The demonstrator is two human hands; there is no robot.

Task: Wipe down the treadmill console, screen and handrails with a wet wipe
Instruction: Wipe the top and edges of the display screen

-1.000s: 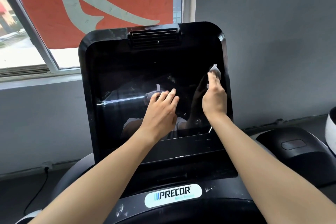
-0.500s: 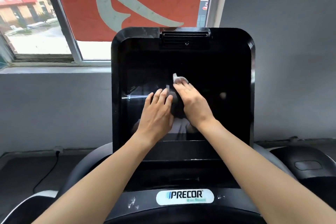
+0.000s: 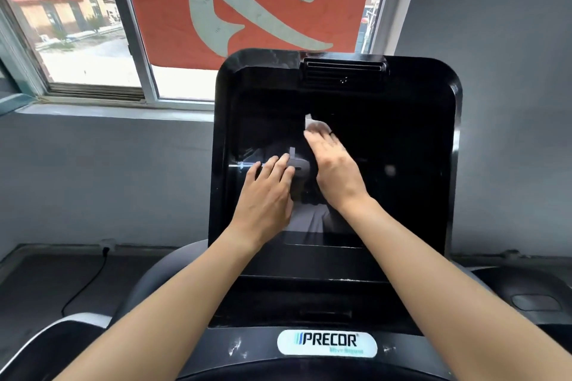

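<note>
The treadmill console (image 3: 454, 139) stands upright in front of me, its dark glossy screen (image 3: 396, 145) switched off and mirroring my arms. My left hand (image 3: 266, 195) lies flat on the screen's left half with straight fingers. My right hand (image 3: 337, 170) reaches across the middle of the screen and its straight fingers press a white wet wipe (image 3: 310, 123) against the glass. Only the wipe's top edge shows past the fingertips. The Precor label (image 3: 326, 343) sits on the lower console panel. The handrails are out of view.
A window (image 3: 93, 34) with a red banner (image 3: 247, 0) is behind the console. A black cable (image 3: 83, 284) runs down from a wall socket at the left. Another machine's dark housing (image 3: 532, 300) lies at the right, and a white-edged black part (image 3: 62, 337) at the lower left.
My right hand slid the wipe leftward from the screen's right edge to its middle, ending close to my left hand. The left hand kept its place on the screen.
</note>
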